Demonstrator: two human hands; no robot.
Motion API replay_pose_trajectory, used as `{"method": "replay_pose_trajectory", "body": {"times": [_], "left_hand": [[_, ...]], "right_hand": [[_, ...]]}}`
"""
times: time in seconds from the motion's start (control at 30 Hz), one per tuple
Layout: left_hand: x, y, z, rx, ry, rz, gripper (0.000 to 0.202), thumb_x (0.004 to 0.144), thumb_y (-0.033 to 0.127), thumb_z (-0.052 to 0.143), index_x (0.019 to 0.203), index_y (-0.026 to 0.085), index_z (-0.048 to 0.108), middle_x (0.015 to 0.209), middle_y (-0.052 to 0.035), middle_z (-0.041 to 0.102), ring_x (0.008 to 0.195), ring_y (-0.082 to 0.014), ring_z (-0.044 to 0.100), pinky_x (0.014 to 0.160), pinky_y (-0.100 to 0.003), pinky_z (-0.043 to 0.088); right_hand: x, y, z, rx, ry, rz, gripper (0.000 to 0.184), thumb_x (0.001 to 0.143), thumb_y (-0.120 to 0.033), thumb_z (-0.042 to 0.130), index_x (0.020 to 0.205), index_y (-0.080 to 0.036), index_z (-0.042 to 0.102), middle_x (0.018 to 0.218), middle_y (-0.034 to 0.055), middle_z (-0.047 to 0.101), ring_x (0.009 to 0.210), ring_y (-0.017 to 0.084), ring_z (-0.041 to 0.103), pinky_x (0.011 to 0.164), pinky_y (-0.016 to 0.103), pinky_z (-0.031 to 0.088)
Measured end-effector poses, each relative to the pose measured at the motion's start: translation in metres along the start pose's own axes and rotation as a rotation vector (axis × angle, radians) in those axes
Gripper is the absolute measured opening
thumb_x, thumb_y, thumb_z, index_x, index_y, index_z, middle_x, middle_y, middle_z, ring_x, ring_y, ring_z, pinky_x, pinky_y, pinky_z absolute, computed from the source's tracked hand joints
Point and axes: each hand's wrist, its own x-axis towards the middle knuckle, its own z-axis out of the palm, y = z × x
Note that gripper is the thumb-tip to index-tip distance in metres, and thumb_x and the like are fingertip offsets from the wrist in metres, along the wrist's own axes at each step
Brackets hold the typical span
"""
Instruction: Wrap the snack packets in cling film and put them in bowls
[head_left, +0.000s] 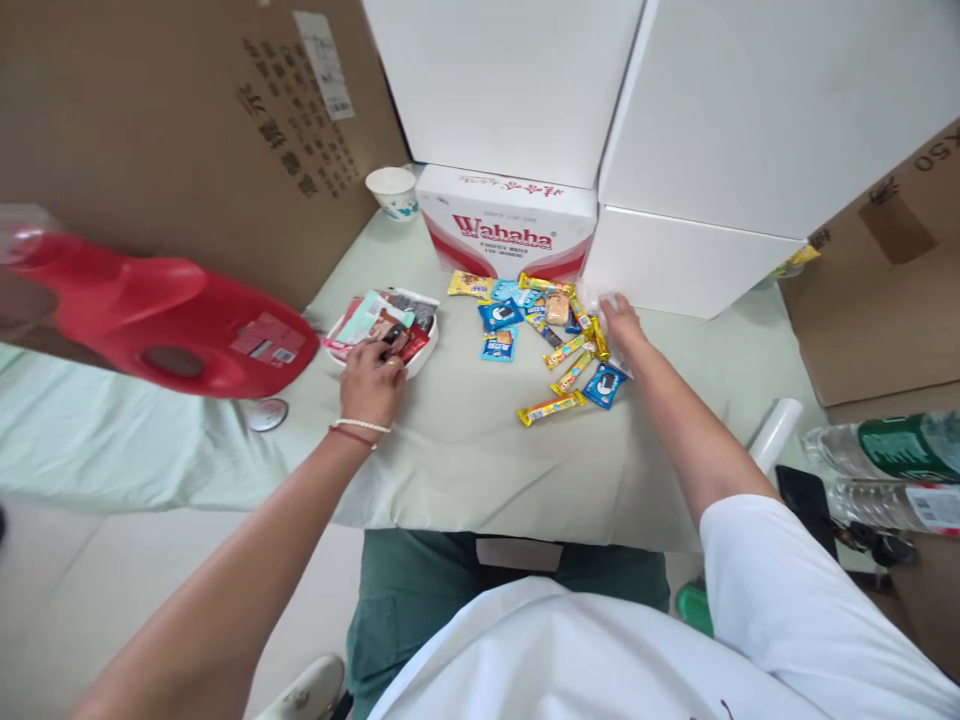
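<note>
At the left of the table, a white bowl (430,352) holds a heap of snack packets (381,318) in red, teal and dark wrappers. My left hand (373,380) reaches over its near rim, with bent fingers among the packets; whatever they grip is hidden. To the right lies a loose pile of yellow snack bars (551,408), blue packets (501,314) and a pale biscuit-like piece (557,308). At the pile's right edge, my right hand (621,322) is closed on what looks like a clear plastic bag (595,295), partly hidden by the fingers.
A Wahaha carton (510,225) stands behind the pile, with a paper cup (394,192) beside it. On the left is a red detergent jug (187,310) near a round lid (267,414). White boxes (690,260) and plastic bottles (892,447) occupy the right.
</note>
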Motion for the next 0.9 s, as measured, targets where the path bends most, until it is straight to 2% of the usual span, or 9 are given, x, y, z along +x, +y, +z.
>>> {"method": "replay_pose_trajectory", "body": {"times": [0.1,0.2,0.33,0.47,0.57,0.67,0.77,0.83,0.9], "left_hand": [[-0.008,0.008,-0.004,0.057,-0.021,-0.034,0.025,0.098,0.027,0.046,0.094,0.016,0.069,0.119,-0.0160,0.067,0.135,-0.0338,0.046,0.112,-0.052,0.034],[-0.023,0.018,-0.011,0.170,-0.024,-0.127,0.033,0.099,0.034,0.045,0.113,0.016,0.068,0.122,-0.0193,0.066,0.129,-0.0380,0.051,0.106,-0.056,0.035],[-0.025,0.031,-0.010,0.226,-0.170,-0.184,0.045,0.099,0.036,0.045,0.135,0.014,0.060,0.130,-0.0213,0.064,0.121,-0.0388,0.057,0.094,-0.049,0.042],[-0.011,0.045,0.006,0.207,-0.277,-0.352,0.039,0.101,0.029,0.038,0.127,0.017,0.063,0.124,-0.0175,0.068,0.103,-0.0316,0.065,0.077,-0.038,0.043],[-0.016,0.057,0.017,0.117,-0.251,-0.258,0.036,0.103,0.026,0.035,0.117,0.019,0.067,0.117,-0.0145,0.069,0.096,-0.0274,0.066,0.069,-0.033,0.039],[-0.028,0.081,0.022,-0.054,-0.177,-0.120,0.032,0.102,0.026,0.039,0.107,0.020,0.069,0.104,-0.0119,0.069,0.089,-0.0247,0.064,0.068,-0.032,0.038],[-0.024,0.120,0.018,-0.382,-0.050,-0.043,0.018,0.097,0.028,0.052,0.099,0.021,0.069,0.095,-0.0081,0.068,0.085,-0.0216,0.062,0.071,-0.029,0.041],[-0.007,0.149,0.014,-0.685,0.044,-0.094,0.012,0.091,0.033,0.064,0.094,0.022,0.067,0.085,-0.0033,0.066,0.076,-0.0176,0.059,0.068,-0.026,0.042],[0.017,0.174,0.010,-1.054,0.089,-0.261,0.019,0.090,0.039,0.069,0.086,0.022,0.062,0.065,0.0035,0.055,0.058,-0.0126,0.049,0.058,-0.023,0.038]], "right_hand": [[-0.008,0.015,-0.017,0.162,0.049,0.071,0.080,0.093,-0.074,0.049,0.152,-0.020,0.050,0.161,0.0172,0.045,0.152,0.034,0.038,0.124,0.054,0.028],[-0.018,0.025,-0.028,0.232,0.087,0.092,0.083,0.091,-0.076,0.050,0.153,-0.021,0.049,0.163,0.0151,0.043,0.154,0.034,0.035,0.127,0.052,0.023],[-0.023,0.028,-0.028,0.291,0.063,0.083,0.086,0.091,-0.076,0.048,0.156,-0.019,0.043,0.166,0.0156,0.039,0.153,0.030,0.036,0.127,0.046,0.027],[-0.027,0.029,-0.019,0.316,-0.009,0.093,0.087,0.090,-0.077,0.047,0.156,-0.021,0.044,0.166,0.0143,0.039,0.154,0.030,0.036,0.128,0.047,0.026],[-0.033,0.034,-0.013,0.268,-0.034,0.053,0.088,0.089,-0.078,0.049,0.154,-0.019,0.047,0.163,0.0157,0.044,0.152,0.031,0.039,0.128,0.047,0.027],[-0.036,0.040,-0.010,0.271,-0.008,0.009,0.087,0.089,-0.078,0.049,0.154,-0.021,0.047,0.163,0.0138,0.044,0.152,0.030,0.038,0.129,0.047,0.026],[-0.037,0.042,-0.009,0.309,0.000,0.009,0.087,0.089,-0.078,0.050,0.154,-0.021,0.047,0.163,0.0132,0.044,0.152,0.030,0.038,0.129,0.047,0.025],[-0.037,0.042,-0.010,0.334,0.004,0.025,0.086,0.088,-0.078,0.053,0.152,-0.021,0.049,0.163,0.0137,0.044,0.152,0.031,0.038,0.128,0.047,0.026],[-0.037,0.041,-0.011,0.381,0.022,0.024,0.082,0.090,-0.077,0.049,0.150,-0.022,0.051,0.161,0.0133,0.046,0.151,0.030,0.040,0.127,0.049,0.029]]}}
